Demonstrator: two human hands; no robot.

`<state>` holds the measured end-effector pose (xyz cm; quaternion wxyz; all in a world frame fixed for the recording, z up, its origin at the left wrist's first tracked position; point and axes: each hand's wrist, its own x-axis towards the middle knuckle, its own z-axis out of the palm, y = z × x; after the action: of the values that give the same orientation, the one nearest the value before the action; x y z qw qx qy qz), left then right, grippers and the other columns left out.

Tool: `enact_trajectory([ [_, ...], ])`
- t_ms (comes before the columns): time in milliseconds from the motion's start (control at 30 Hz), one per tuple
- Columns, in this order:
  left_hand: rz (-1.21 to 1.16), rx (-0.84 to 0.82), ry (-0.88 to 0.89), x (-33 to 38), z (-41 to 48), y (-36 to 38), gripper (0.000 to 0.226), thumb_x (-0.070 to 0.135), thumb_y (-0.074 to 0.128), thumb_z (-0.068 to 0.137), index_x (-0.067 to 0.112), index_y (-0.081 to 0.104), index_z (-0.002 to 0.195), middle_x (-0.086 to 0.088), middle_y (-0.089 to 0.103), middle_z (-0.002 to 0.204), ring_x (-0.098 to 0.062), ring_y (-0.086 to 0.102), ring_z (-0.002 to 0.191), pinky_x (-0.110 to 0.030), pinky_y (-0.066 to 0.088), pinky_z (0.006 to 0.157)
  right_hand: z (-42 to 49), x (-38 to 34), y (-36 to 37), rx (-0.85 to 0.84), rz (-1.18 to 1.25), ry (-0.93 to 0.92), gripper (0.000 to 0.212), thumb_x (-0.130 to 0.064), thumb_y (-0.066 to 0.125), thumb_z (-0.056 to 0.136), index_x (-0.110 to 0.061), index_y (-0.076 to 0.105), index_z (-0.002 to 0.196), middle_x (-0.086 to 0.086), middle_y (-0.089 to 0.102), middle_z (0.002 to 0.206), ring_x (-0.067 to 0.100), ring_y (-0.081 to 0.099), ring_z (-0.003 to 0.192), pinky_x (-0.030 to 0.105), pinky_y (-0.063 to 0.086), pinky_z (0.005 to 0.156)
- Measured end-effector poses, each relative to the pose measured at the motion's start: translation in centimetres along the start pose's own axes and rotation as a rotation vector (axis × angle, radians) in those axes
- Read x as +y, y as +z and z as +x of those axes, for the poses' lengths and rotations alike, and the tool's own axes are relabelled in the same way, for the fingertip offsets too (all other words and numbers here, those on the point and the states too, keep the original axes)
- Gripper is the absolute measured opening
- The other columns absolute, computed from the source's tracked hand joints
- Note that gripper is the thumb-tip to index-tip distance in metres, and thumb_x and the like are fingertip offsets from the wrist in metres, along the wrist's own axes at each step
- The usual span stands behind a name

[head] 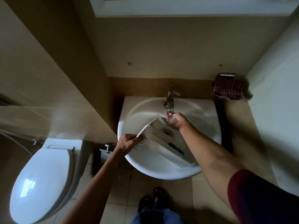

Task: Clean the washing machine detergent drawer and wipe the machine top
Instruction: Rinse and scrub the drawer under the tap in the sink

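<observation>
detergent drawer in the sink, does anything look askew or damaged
Only its position: the detergent drawer sits tilted across the sink, front panel lifted at the left where the left hand grips it. The right hand is under the tap. No damage shows.

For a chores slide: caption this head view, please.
Over the sink, the left hand grips a white detergent drawer while the right hand is at its far end under the tap.
</observation>
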<state>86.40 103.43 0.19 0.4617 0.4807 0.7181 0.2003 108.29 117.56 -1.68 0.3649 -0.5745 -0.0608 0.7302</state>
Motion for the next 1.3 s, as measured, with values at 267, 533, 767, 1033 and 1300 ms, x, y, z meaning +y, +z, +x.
enact_trajectory([
  [267, -0.014, -0.015, -0.008, 1.1, 0.8, -0.3, 0.053, 0.059, 0.063, 0.081, 0.007, 0.072, 0.076, -0.015, 0.070, 0.076, -0.018, 0.060, 0.066, -0.028, 0.044, 0.063, -0.7, -0.3, -0.5, -0.270, -0.599, 0.293, 0.024, -0.011, 0.046, 0.098, 0.001, 0.062, 0.111, 0.015, 0.070, 0.097, 0.023, 0.066, 0.092, 0.035, 0.049, 0.098],
  [533, -0.029, -0.010, 0.013, 2.7, 0.8, -0.2, 0.051, 0.056, 0.062, 0.083, 0.007, 0.073, 0.070, -0.006, 0.062, 0.062, -0.018, 0.054, 0.062, -0.027, 0.038, 0.058, 0.2, -0.3, 0.1, -0.069, 0.147, 0.156, 0.023, 0.001, 0.032, 0.100, 0.000, 0.049, 0.084, 0.010, 0.051, 0.084, 0.017, 0.055, 0.075, 0.021, 0.047, 0.089],
  [767, -0.028, 0.019, -0.062, 4.5, 1.1, 0.1, 0.066, 0.059, 0.066, 0.079, -0.003, 0.056, 0.058, -0.008, 0.045, 0.056, -0.021, 0.040, 0.055, -0.030, 0.029, 0.053, -0.2, -0.8, 0.1, -0.196, 0.052, 0.256, 0.030, 0.019, 0.050, 0.073, -0.007, 0.062, 0.065, 0.000, 0.059, 0.051, 0.006, 0.059, 0.049, 0.010, 0.045, 0.047],
  [1033, -0.059, -0.002, -0.206, 6.9, 2.8, 0.0, 0.049, 0.065, 0.068, 0.069, 0.017, 0.064, 0.070, -0.002, 0.065, 0.070, -0.015, 0.062, 0.064, -0.024, 0.047, 0.054, 0.1, -2.0, -0.2, -0.080, 0.196, 0.271, 0.028, -0.001, 0.027, 0.101, 0.007, 0.052, 0.092, 0.013, 0.056, 0.078, 0.018, 0.064, 0.060, 0.016, 0.053, 0.069],
  [1300, 0.009, -0.238, -0.410, 9.7, 4.8, -0.7, 0.048, 0.067, 0.066, 0.066, 0.020, 0.066, 0.076, 0.003, 0.069, 0.058, -0.012, 0.063, 0.045, -0.015, 0.044, 0.050, 0.0, -2.5, -0.7, -0.052, 0.008, 0.262, 0.032, -0.002, 0.031, 0.099, -0.001, 0.047, 0.070, 0.007, 0.044, 0.065, 0.011, 0.044, 0.055, 0.018, 0.041, 0.053],
])
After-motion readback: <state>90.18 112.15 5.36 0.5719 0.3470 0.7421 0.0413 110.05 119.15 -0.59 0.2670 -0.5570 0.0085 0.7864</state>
